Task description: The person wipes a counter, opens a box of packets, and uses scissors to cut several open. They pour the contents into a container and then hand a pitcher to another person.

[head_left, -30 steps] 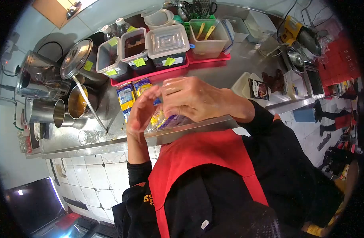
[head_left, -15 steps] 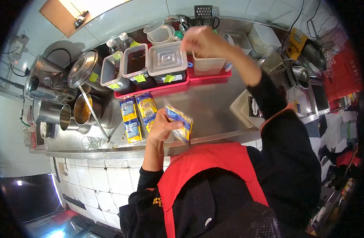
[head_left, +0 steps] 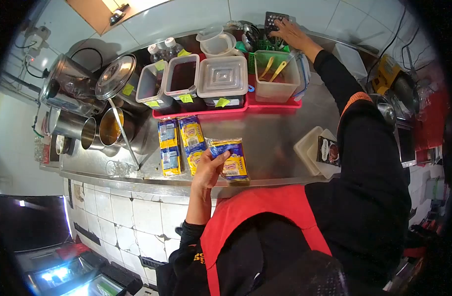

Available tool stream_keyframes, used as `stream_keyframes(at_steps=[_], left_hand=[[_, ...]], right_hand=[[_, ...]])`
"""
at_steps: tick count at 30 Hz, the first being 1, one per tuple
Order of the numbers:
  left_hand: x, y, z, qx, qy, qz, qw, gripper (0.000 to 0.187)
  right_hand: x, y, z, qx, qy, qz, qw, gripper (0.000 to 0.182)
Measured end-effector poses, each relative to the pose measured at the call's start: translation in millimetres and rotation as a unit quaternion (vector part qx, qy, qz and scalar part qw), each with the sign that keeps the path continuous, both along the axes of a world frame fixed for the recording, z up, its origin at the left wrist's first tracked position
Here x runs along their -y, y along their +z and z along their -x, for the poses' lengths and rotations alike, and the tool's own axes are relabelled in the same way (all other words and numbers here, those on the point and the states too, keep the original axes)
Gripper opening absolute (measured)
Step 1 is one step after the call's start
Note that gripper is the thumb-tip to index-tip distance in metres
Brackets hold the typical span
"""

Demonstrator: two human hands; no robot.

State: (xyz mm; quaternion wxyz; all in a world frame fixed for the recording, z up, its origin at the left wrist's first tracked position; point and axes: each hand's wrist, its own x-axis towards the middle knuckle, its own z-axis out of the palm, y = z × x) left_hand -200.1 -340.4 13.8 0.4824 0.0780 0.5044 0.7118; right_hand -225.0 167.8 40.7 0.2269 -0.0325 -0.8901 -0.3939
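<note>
My left hand is closed on a yellow-and-blue plastic packet, held by its left side above the counter's front edge. Two rows of similar packets lie flat just left of it. At the back wall, my right hand reaches out with fingers extended over a black perforated holder; whether it grips anything there cannot be made out. Below that arm stands a clear plastic tub with two yellow-handled utensils in it, beside a green basket.
Dark-filled tubs and a lidded tub stand on a red tray. Steel pots and a large pot lid occupy the left. Right of centre, a chocolate packet rests on pale lids. A glass sits front left.
My right hand has moved from above the tubs back and right to the black holder. The packet in my left hand has turned its printed face more toward me. The view has shifted slightly.
</note>
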Motion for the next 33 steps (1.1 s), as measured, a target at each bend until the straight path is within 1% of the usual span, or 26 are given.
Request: stream_keyframes(at_steps=[2, 3, 5, 6, 8, 9, 10, 11, 12, 13, 14, 15, 16, 17, 18, 19, 20, 22, 24, 25, 27, 28, 30, 31, 32, 33], left_hand=[[-1.1, -1.1, 2.7, 0.048, -0.004, -0.057, 0.997, 0.023], [-1.5, -2.1, 4.0, 0.047, -0.006, -0.058, 0.997, 0.023], [-1.0, -6.8, 4.6, 0.011, -0.021, -0.041, 0.999, 0.023], [-0.6, -14.4, 7.2, 0.012, -0.025, -0.041, 0.999, 0.023], [-0.4, -31.3, 12.9, -0.026, -0.025, -0.013, 0.999, 0.019], [-7.5, -21.5, 7.6, -0.018, 0.002, -0.058, 0.998, 0.015], [-10.9, -22.1, 7.3, -0.015, -0.009, -0.057, 0.998, 0.015], [-13.4, -22.9, 7.8, -0.004, 0.016, -0.065, 0.998, 0.014], [-15.6, -23.8, 8.7, 0.007, 0.041, -0.073, 0.996, 0.014], [-16.7, -33.8, 13.9, -0.017, 0.037, -0.071, 0.997, 0.016], [-15.7, -37.1, 20.4, -0.010, -0.005, -0.059, 0.998, 0.019], [-19.8, -33.6, 19.2, 0.001, 0.001, -0.048, 0.999, 0.021], [-23.6, -26.5, 17.3, 0.013, 0.008, -0.036, 0.999, 0.023], [-27.4, -16.5, 13.9, 0.008, -0.001, -0.041, 0.999, 0.023], [-29.5, -18.2, 15.7, 0.011, -0.007, -0.037, 0.999, 0.023], [-30.0, -20.8, 20.0, -0.003, -0.027, -0.036, 0.999, 0.022], [-30.8, -23.1, 21.6, -0.016, -0.045, -0.034, 0.998, 0.022], [-34.7, -3.2, 18.5, -0.006, -0.053, -0.039, 0.998, 0.022], [-36.7, 9.8, 19.0, -0.045, -0.124, -0.025, 0.991, 0.020], [-38.5, 16.2, 19.7, -0.047, -0.144, 0.006, 0.988, 0.019], [-39.8, 18.9, 20.3, -0.035, -0.175, 0.030, 0.984, 0.021], [-40.0, 19.4, 21.2, -0.044, -0.186, 0.037, 0.981, 0.022], [-38.5, 19.8, 18.9, -0.056, -0.171, 0.052, 0.982, 0.023], [-37.6, 18.8, 18.6, -0.059, -0.163, 0.047, 0.984, 0.023], [-37.3, 18.7, 18.4, -0.063, -0.156, 0.040, 0.985, 0.023], [-35.8, 19.4, 17.4, -0.072, -0.150, 0.043, 0.985, 0.023]], right_hand=[[25.4, 28.1, -3.1, 0.108, -0.087, 0.090, 0.986, 0.034], [22.0, 31.0, -4.5, 0.106, -0.089, 0.089, 0.986, 0.034], [14.8, 36.2, -11.2, 0.096, -0.039, 0.081, 0.991, 0.029], [4.9, 34.8, -14.2, 0.096, -0.043, 0.082, 0.991, 0.029], [-19.9, 30.6, -22.7, 0.018, -0.004, 0.002, 1.000, 0.022], [-27.6, 44.0, -33.9, 0.002, 0.053, -0.050, 0.997, 0.022], [-21.6, 62.4, -50.3, 0.005, 0.043, -0.048, 0.998, 0.022], [-5.1, 84.2, -66.1, 0.039, -0.018, -0.022, 0.999, 0.025], [2.5, 93.5, -79.3, 0.073, -0.078, 0.004, 0.994, 0.028], [-9.4, 92.6, -80.2, 0.116, -0.150, 0.182, 0.965, 0.027], [-14.0, 101.4, -95.4, 0.117, -0.158, 0.185, 0.963, 0.027], [8.8, 138.7, -112.7, 0.216, -0.270, 0.259, 0.902, 0.026], [23.1, 157.1, -125.4, 0.310, -0.371, 0.326, 0.812, 0.025], [-8.2, 133.1, -151.0, 0.246, -0.373, 0.382, 0.809, 0.027], [-40.8, 108.9, -176.8, 0.179, -0.373, 0.435, 0.800, 0.030], [-12.3, 113.2, -197.2, 0.120, -0.320, 0.526, 0.779, 0.033], [36.0, 119.1, -222.2, 0.059, -0.262, 0.610, 0.746, 0.036], [87.5, 107.7, -260.3, -0.026, -0.127, 0.751, 0.648, 0.037], [107.5, 70.1, -284.8, -0.038, 0.056, 0.804, 0.590, 0.041], [128.4, 56.2, -289.7, -0.031, 0.053, 0.811, 0.582, 0.041], [179.7, 36.8, -293.9, -0.091, 0.032, 0.783, 0.614, 0.039], [202.7, 33.9, -294.4, -0.065, -0.028, 0.819, 0.569, 0.038], [230.7, 3.3, -296.8, -0.048, -0.023, 0.862, 0.505, 0.032], [245.0, -16.0, -299.3, -0.070, -0.007, 0.888, 0.454, 0.028], [253.4, -35.9, -299.9, -0.071, -0.009, 0.879, 0.472, 0.025], [259.6, -39.6, -296.8, -0.049, -0.071, 0.885, 0.458, 0.028]])
